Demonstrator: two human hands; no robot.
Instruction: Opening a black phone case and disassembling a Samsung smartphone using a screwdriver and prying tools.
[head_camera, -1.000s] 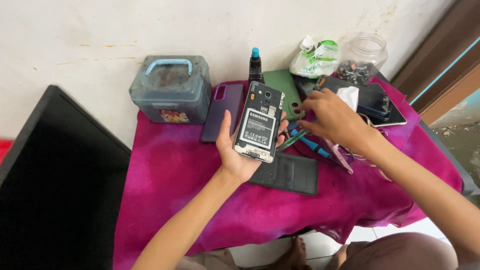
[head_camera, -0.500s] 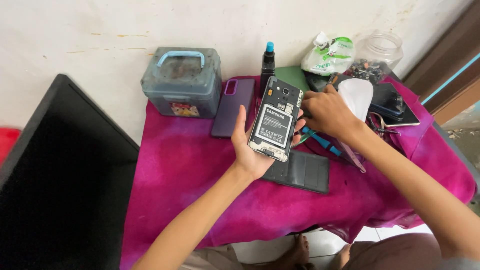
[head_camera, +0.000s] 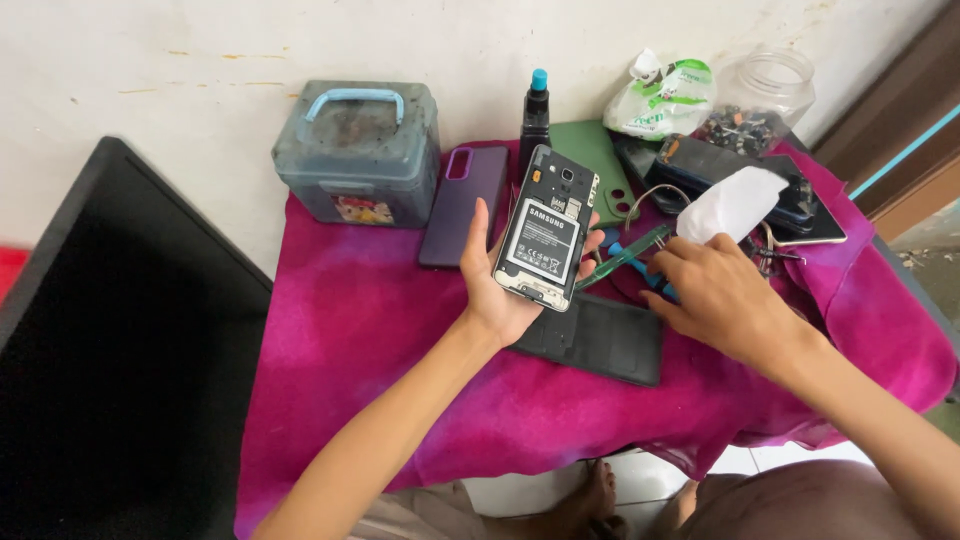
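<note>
Left hand: the left hand (head_camera: 492, 290), centre of the frame, is wrapped around an opened black smartphone with its back cover off and battery exposed (head_camera: 546, 230), held upright above the cloth.
Right hand: the right hand (head_camera: 712, 292), right of centre, is closed on blue-handled tweezers (head_camera: 630, 256).
Beneath: a flat black rectangular case (head_camera: 600, 340) is laid on the magenta cloth (head_camera: 350, 330).
Far edge: a grey plastic box with blue handle (head_camera: 358, 150) and a purple phone cover (head_camera: 462, 200) are seen upper left of centre.

Left hand (head_camera: 497, 290) holding opened phone (head_camera: 546, 232) battery-side up, right hand (head_camera: 720, 297) on blue-handled tool (head_camera: 632, 258), magenta cloth (head_camera: 360, 340)
</note>
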